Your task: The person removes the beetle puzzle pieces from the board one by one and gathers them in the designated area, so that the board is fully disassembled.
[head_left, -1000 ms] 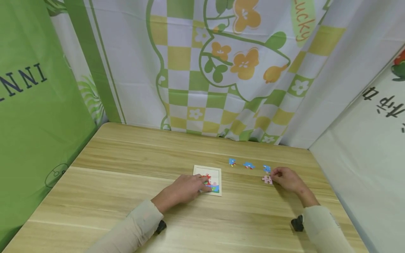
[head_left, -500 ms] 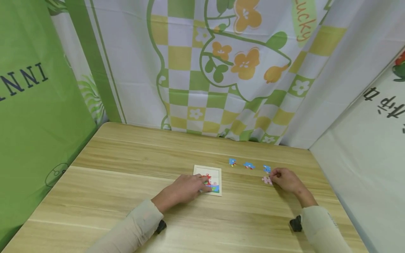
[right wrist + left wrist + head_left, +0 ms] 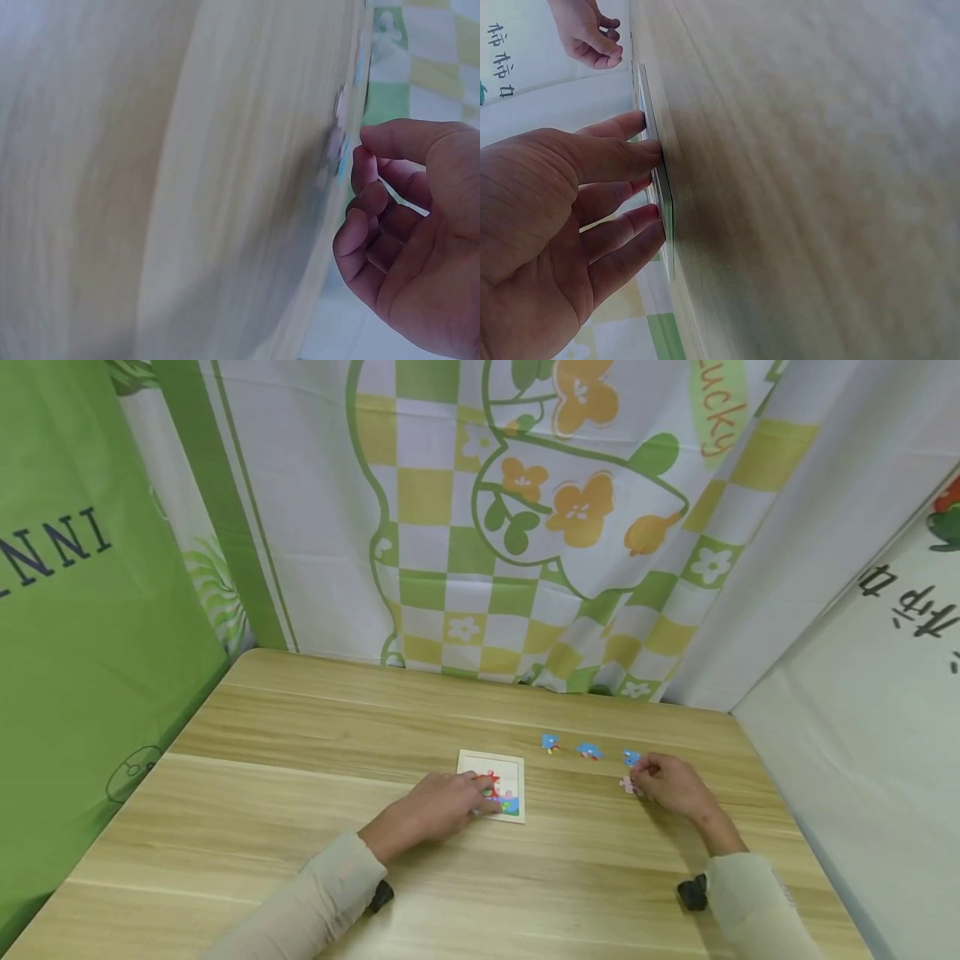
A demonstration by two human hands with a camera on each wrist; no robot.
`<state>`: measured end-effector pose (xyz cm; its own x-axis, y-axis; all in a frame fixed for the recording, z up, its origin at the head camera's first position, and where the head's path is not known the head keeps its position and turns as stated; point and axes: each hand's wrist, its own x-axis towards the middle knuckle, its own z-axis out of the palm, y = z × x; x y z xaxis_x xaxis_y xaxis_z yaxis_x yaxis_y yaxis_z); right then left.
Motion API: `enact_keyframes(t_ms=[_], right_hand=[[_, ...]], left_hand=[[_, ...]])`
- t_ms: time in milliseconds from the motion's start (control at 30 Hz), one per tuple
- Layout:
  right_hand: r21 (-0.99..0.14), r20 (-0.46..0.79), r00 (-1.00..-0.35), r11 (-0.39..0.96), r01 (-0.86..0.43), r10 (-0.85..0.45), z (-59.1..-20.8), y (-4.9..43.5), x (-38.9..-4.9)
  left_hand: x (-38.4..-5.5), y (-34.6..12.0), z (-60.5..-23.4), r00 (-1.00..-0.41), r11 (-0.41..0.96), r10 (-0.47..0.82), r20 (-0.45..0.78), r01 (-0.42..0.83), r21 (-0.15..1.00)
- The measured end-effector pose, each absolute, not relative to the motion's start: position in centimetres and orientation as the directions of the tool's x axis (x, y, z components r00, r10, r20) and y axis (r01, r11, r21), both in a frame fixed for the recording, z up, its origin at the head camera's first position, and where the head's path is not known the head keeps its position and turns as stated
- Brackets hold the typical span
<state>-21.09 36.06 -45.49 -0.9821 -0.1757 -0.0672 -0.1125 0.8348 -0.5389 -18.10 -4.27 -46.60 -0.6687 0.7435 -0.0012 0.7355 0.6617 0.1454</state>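
Note:
My left hand (image 3: 444,803) rests on a small wooden jigsaw puzzle tray (image 3: 522,768). In the left wrist view, its fairly straight fingers and thumb touch the tray (image 3: 669,214) at top and near edge. Red, green and blue pieces in the tray are partly hidden by that hand. At the right, my right hand (image 3: 671,783) hovers over a pink jigsaw piece (image 3: 626,786), its fingertips covering part of it. The right wrist view has the hand (image 3: 420,217) loosely curled, thumb near index finger, apart from the piece (image 3: 335,142). Nothing shows between the fingers.
Three blue jigsaw pieces lie in a row behind: one left (image 3: 550,742), one in the middle (image 3: 589,751), and one right (image 3: 631,757) beside the right hand's fingertips. A patterned curtain (image 3: 525,585) hangs along the back edge of the wooden table (image 3: 337,718).
My right hand has shifted slightly left, so its fingertips cover more of the pink jigsaw piece. My left hand and the tray have stayed put.

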Motion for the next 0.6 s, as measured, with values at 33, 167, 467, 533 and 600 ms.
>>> enact_keyframes(t_ms=[33,167,467,533,600], right_hand=[[-0.544,-0.054,-0.981,0.829,-0.128,-0.187,-45.4,35.7,-21.0],[-0.56,0.006,-0.972,0.805,-0.197,-0.234,-45.1,34.0,-21.0],[-0.578,0.11,-0.91,0.72,-0.385,-0.399,-45.2,29.1,-21.0],[-0.574,0.117,-0.887,0.698,-0.428,-0.447,-45.3,27.9,-21.0],[-0.579,0.109,-0.861,0.672,-0.461,-0.496,-45.4,26.7,-21.0]], left_hand=[[-18.1,-4.3,-46.6,-0.671,0.664,0.741,-0.001,0.733,0.149],[-18.1,-4.2,-46.6,-0.671,0.664,0.741,0.006,0.735,0.137],[-18.4,-4.1,-46.8,-0.652,0.636,0.757,0.051,0.752,0.17],[-18.4,-4.0,-46.8,-0.64,0.622,0.765,0.07,0.762,0.178],[-18.5,-4.0,-46.9,-0.631,0.61,0.771,0.086,0.771,0.185]])
